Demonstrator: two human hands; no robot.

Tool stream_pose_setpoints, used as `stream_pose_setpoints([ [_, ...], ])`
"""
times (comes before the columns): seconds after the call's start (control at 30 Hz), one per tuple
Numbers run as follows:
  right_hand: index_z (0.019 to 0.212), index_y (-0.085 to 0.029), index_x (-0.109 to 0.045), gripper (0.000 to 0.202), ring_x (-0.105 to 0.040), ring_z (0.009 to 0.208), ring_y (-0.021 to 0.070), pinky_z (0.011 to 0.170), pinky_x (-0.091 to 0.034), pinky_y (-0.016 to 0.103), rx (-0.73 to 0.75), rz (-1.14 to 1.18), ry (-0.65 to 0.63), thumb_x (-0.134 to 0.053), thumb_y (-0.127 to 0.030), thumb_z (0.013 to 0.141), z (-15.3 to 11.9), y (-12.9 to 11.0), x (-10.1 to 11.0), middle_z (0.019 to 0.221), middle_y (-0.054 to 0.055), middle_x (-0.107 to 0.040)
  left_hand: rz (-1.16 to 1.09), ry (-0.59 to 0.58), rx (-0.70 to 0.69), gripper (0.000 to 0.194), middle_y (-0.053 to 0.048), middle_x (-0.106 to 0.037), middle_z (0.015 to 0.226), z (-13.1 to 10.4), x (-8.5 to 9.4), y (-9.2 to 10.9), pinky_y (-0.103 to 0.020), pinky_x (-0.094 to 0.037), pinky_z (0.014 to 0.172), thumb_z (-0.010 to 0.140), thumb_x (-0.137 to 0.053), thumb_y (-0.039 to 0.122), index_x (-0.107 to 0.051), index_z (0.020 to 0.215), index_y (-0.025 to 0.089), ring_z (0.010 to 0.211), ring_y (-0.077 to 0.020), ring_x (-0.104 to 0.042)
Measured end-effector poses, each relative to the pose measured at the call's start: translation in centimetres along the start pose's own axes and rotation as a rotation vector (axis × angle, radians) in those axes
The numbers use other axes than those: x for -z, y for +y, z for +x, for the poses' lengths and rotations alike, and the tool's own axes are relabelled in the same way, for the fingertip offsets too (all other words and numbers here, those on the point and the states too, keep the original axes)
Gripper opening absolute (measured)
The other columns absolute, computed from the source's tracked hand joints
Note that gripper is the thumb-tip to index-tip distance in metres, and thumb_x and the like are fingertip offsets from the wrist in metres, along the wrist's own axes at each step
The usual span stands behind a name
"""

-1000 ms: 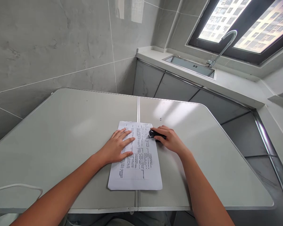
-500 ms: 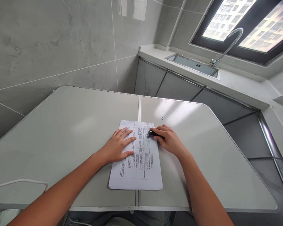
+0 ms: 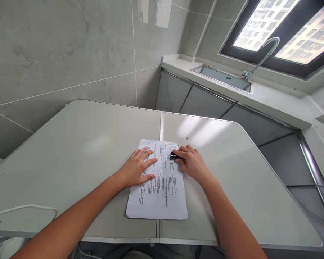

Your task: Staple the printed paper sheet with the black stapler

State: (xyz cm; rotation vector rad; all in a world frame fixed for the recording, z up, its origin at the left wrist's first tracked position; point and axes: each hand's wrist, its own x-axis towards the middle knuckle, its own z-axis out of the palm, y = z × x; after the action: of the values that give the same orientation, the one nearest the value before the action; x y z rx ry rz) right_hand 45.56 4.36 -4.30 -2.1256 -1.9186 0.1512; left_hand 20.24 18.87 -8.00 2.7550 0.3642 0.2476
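Printed paper (image 3: 159,205), perhaps more than one sheet, lies over the middle seam of the table, its text running sideways. My left hand (image 3: 137,166) rests flat on the left part of the paper with fingers spread. At the paper's upper right edge, my right hand (image 3: 192,162) is closed around a small black stapler (image 3: 175,155). The stapler's front end points left over the print, and my fingers and palm cover the rest of it. Whether the paper sits between its jaws is hidden.
The pale folding table (image 3: 97,144) has a metal seam (image 3: 162,126) down its middle. A white cable (image 3: 29,206) crosses its left front corner. Beyond the table stand a tiled wall (image 3: 56,43), a counter with a sink (image 3: 224,77), a faucet (image 3: 264,54) and a window.
My right hand has closed further over the stapler, so less of its body shows. My left hand stays in place on the paper. The whole view has shifted slightly.
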Motion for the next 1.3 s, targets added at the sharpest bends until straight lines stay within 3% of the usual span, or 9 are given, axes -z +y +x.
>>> stream_pose_setpoints([
  [0.13,0.105,-0.028,-0.070,0.028,-0.054,0.098,0.0253,0.076,-0.036,0.037,-0.022,-0.090,-0.018,-0.056,-0.008,0.092,0.2,-0.9,0.0,0.106,0.007,-0.064,-0.001,0.003,0.003,0.063,-0.011,-0.043,0.159,0.0,0.0,0.0,-0.061,-0.031,0.119,0.089,-0.068,0.056,-0.057,0.145,0.030,0.150,-0.0414,-0.031],
  [0.47,0.108,-0.025,-0.070,0.026,-0.053,0.099,0.0259,0.081,-0.038,0.039,0.029,-0.154,0.025,-0.057,-0.010,0.093,0.2,-1.1,-1.3,0.106,0.008,-0.064,0.010,0.016,0.001,0.063,-0.012,-0.047,0.156,0.0,0.2,-0.2,-0.060,-0.033,0.118,0.086,-0.071,0.056,-0.059,0.142,0.030,0.149,-0.0396,-0.033],
  [0.63,0.138,-0.029,-0.055,0.040,-0.056,0.103,0.0251,0.090,-0.044,0.040,0.009,0.038,0.138,-0.047,-0.018,0.101,-2.1,1.2,-0.8,0.114,0.007,-0.066,-0.002,0.035,-0.010,0.061,-0.011,-0.048,0.154,0.0,0.5,-0.2,-0.060,-0.035,0.117,0.085,-0.072,0.055,-0.061,0.140,0.031,0.148,-0.0388,-0.035],
  [0.73,0.135,-0.030,-0.057,0.042,-0.058,0.100,0.0261,0.086,-0.047,0.041,-0.086,0.048,0.163,-0.046,-0.015,0.097,-3.4,3.4,-0.4,0.109,0.007,-0.068,-0.015,0.051,-0.019,0.062,-0.011,-0.050,0.152,-0.1,0.4,-0.4,-0.060,-0.035,0.117,0.084,-0.074,0.056,-0.061,0.140,0.032,0.147,-0.0385,-0.036],
  [0.83,0.133,-0.028,-0.057,0.041,-0.057,0.101,0.0302,0.084,-0.048,0.046,-0.230,0.025,0.310,-0.045,-0.016,0.095,-4.0,3.9,0.1,0.110,0.009,-0.069,-0.032,0.062,-0.019,0.064,-0.011,-0.050,0.152,0.0,0.4,-0.5,-0.060,-0.035,0.116,0.083,-0.075,0.057,-0.060,0.140,0.031,0.146,-0.0386,-0.037],
  [0.93,0.139,-0.026,-0.052,0.042,-0.054,0.104,0.0332,0.087,-0.049,0.050,-0.289,0.087,0.493,-0.044,-0.021,0.098,-3.7,1.2,0.3,0.114,0.012,-0.067,-0.106,0.126,0.020,0.049,-0.010,-0.050,0.151,0.3,0.8,-0.5,-0.056,-0.037,0.115,0.093,-0.066,0.052,-0.061,0.137,0.031,0.141,-0.0340,-0.043],
  [1.0,0.143,-0.027,-0.048,0.045,-0.054,0.110,0.0334,0.091,-0.049,0.050,-0.240,0.210,0.513,-0.046,-0.022,0.099,-2.9,-2.1,-0.1,0.120,0.013,-0.065,-0.211,0.246,0.100,0.033,-0.009,-0.055,0.142,0.5,1.4,-0.6,-0.050,-0.042,0.112,0.102,-0.052,0.044,-0.063,0.129,0.029,0.132,-0.0277,-0.051],
  [1.17,0.142,-0.032,-0.050,0.051,-0.056,0.105,0.0306,0.090,-0.052,0.046,-0.091,0.367,0.237,-0.054,-0.016,0.094,-0.4,-9.8,-2.9,0.114,0.010,-0.066,-0.403,0.569,0.294,0.030,-0.006,-0.063,0.102,0.8,2.6,-1.7,-0.035,-0.050,0.088,0.106,-0.042,0.038,-0.064,0.097,0.022,0.097,-0.0205,-0.060],
  [1.3,0.138,-0.033,-0.054,0.050,-0.056,0.102,0.0285,0.089,-0.051,0.044,-0.046,0.348,0.128,-0.056,-0.013,0.092,-0.4,-10.6,-3.9,0.110,0.007,-0.065,-0.467,0.637,0.406,0.033,-0.004,-0.061,0.090,0.8,2.7,-3.0,-0.031,-0.047,0.078,0.103,-0.043,0.042,-0.062,0.085,0.021,0.084,-0.0193,-0.057],
])
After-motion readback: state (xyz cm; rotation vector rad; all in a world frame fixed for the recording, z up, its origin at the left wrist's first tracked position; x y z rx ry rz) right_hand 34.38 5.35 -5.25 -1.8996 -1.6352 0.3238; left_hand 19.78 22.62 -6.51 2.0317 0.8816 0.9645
